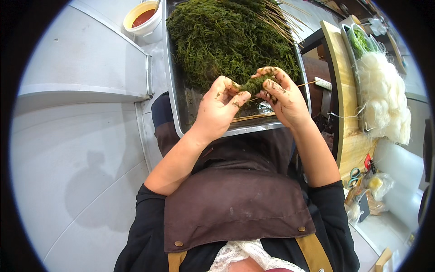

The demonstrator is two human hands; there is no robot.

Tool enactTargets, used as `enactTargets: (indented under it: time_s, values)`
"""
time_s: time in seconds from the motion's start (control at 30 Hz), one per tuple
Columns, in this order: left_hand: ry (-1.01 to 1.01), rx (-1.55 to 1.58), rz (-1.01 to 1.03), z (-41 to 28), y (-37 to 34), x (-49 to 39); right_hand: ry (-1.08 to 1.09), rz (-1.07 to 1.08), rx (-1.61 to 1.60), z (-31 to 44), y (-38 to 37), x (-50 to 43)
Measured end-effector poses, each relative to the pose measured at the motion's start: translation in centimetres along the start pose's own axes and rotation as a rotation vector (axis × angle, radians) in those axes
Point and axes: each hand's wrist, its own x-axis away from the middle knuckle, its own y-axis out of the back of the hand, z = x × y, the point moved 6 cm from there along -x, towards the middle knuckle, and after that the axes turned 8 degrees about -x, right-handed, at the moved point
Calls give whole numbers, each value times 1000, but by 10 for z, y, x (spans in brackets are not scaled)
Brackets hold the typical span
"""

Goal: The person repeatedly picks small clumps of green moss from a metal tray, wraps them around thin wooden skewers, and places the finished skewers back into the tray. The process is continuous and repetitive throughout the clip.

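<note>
Between my two hands is a clump of green seaweed [252,85] on a thin wooden skewer [307,83], whose free end sticks out to the right. My left hand [220,103] pinches the clump's left end between thumb and fingers. Around its right part curl the fingers of my right hand [283,93]. Green shreds cling to the fingertips of both hands. Beneath them lies a metal tray [180,115] with a large heap of the same seaweed [227,40]. Several loose skewers [282,20] rest on the heap's far right side, and more skewers [255,118] lie along the tray's near edge.
A white bucket of red sauce [143,18] stands at the far left. To the right, a wooden table [350,102] bears a tray with white noodles [384,95] and chopped greens [361,40]. Scissors [354,176] and plastic bags [379,185] lie nearer. A white panel [78,51] borders the left.
</note>
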Motion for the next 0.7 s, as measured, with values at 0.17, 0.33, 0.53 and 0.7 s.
enactTargets:
  time_s: [0.17,0.33,0.53,0.7]
  values:
    - [67,-6,77,2,3,0,-16,-17,-95,-10,0,5]
    - [163,-91,148,1,14,-7,-95,-6,-165,-15,2,2]
    - [290,171,179,4,9,-9,-169,-16,-165,-25,1,0]
    - [428,375,293,13,9,-7,-99,-24,132,-17,13,2]
